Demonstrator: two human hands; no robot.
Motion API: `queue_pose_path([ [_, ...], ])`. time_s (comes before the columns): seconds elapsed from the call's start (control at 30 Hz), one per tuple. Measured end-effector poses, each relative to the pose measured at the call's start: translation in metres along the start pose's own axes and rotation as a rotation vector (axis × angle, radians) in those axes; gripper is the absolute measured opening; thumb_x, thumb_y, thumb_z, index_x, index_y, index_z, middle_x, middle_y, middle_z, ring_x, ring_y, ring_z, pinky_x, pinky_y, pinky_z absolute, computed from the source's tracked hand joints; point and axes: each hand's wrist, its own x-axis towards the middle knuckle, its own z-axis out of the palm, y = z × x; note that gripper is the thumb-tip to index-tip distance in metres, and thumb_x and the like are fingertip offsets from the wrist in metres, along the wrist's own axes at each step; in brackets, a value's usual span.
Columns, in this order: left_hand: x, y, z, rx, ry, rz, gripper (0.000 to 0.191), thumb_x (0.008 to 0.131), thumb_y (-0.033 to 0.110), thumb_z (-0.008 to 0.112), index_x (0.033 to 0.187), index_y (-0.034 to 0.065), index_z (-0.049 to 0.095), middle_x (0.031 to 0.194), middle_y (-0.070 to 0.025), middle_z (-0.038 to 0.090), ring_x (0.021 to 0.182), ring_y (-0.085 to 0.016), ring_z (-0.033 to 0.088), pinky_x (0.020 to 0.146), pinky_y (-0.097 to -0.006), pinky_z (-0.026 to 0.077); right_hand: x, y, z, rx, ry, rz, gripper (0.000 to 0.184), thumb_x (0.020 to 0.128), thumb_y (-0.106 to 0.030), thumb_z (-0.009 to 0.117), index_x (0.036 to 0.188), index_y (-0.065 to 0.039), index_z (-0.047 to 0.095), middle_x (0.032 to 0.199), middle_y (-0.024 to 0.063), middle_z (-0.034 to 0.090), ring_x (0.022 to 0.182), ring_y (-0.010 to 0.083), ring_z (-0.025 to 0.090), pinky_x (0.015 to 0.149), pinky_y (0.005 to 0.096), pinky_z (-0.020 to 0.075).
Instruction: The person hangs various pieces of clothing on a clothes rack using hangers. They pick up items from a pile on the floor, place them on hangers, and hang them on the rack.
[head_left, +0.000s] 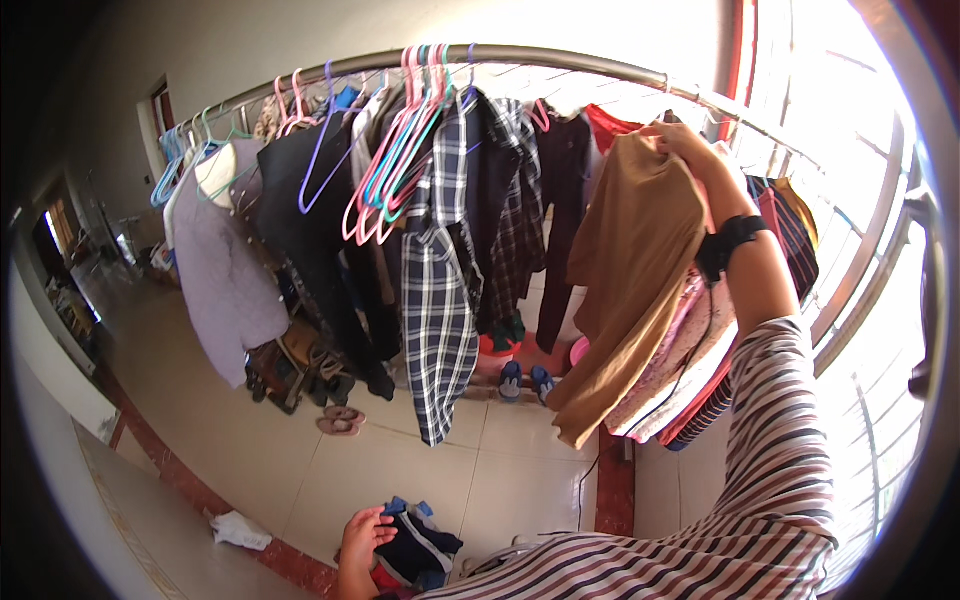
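My right hand (667, 141) is raised to the top of a brown long-sleeved shirt (637, 225) hanging near the right end of a metal clothes rail (525, 54); its fingers are closed on the fabric by the collar. Low in the view, my left hand (367, 534) is held up with its fingers apart and nothing in it. Behind it, a small heap of dark and blue clothes (416, 544) lies on the tiled floor. A bunch of pink and blue hangers (397, 165) hangs mid-rail, beside a plaid shirt (442, 300).
Further left hang black trousers (315, 225), a purple hanger (315, 176) and a lilac garment (217, 277). Blue slippers (511, 381), pink slippers (341, 421) and a shoe rack (281, 375) stand below. A white cloth (241, 531) lies at lower left. A barred window (862, 247) is at right.
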Motion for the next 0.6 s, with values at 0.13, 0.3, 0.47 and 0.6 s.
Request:
queue_pose_path([
  [0.13,0.001,0.008,-0.004,-0.028,0.086,-0.058,0.023,0.088,0.021,0.049,0.104,0.0055,0.053,0.086,-0.0111,0.061,0.067,-0.021,0.061,0.058,-0.031,0.052,-0.009,-0.016,-0.017,-1.358,0.401,-0.364,0.021,0.085,-0.018,0.047,0.083,0.0,0.058,0.07,0.0126,0.056,0.062,0.0208,0.054,0.059,0.0358,0.0455],
  [0.3,-0.001,-0.02,-0.03,-0.063,0.136,-0.049,0.026,0.089,0.028,0.048,0.107,0.0105,0.054,0.087,-0.0058,0.061,0.067,-0.014,0.06,0.057,-0.0261,0.05,-0.157,-0.066,0.065,-0.089,0.497,-0.653,0.029,0.092,-0.017,0.039,0.113,-0.007,0.056,0.088,0.0048,0.058,0.077,0.0096,0.054,0.069,0.0222,0.0439],
  [0.47,-0.021,-0.084,-0.079,-0.172,0.362,-0.12,0.027,0.086,0.026,0.049,0.108,0.0095,0.054,0.09,-0.0062,0.061,0.072,-0.015,0.06,0.064,-0.0272,0.049,-0.28,0.011,0.28,0.051,-0.706,-0.104,0.023,0.083,-0.005,0.048,0.104,-0.004,0.056,0.079,0.0027,0.057,0.064,0.0093,0.056,0.049,0.021,0.0431],
  [0.6,-0.047,-0.138,-0.099,-0.254,0.604,-0.264,0.028,0.086,0.026,0.048,0.108,0.0099,0.054,0.093,-0.0066,0.061,0.077,-0.016,0.06,0.068,-0.0289,0.047,-0.328,0.132,0.414,-0.923,-1.604,-0.296,0.041,0.08,-0.036,0.053,0.109,-0.008,0.055,0.1,0.0159,0.06,0.088,0.0327,0.058,0.078,0.0419,0.0444],
])
